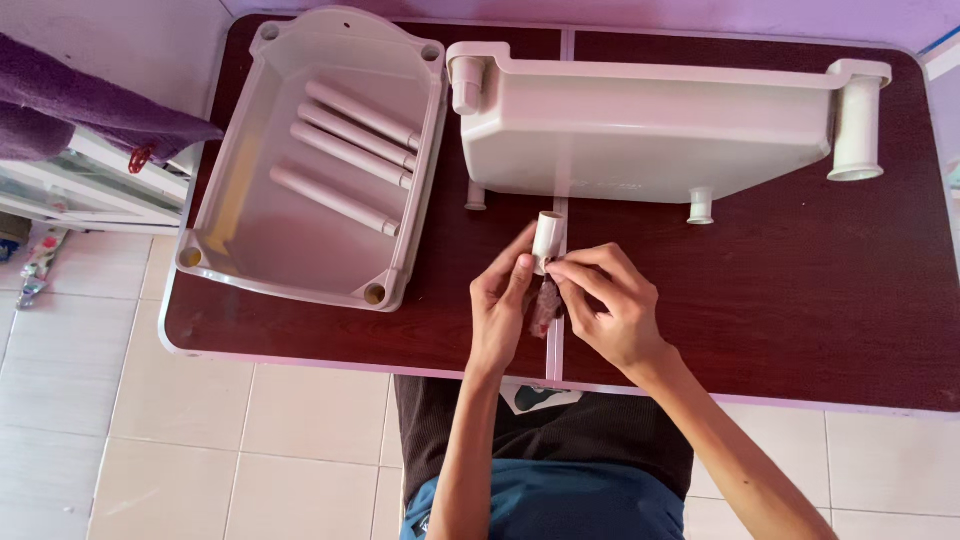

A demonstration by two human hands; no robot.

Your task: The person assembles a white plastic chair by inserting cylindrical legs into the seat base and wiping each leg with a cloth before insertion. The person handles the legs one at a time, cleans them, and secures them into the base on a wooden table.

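Hands meet over the dark table, left hand and right hand both pinching a short white tube held upright just below an overturned white tray, beside another tray holding four tubes.

Both arms are bare all the way up, no sleeves in view, no watch, no rings or bands that I can spot on the left hand or the right hand. Down at the near edge there's a dark ribbed top with a small pale graphic near the collar, plus blue shorts or trousers below it.
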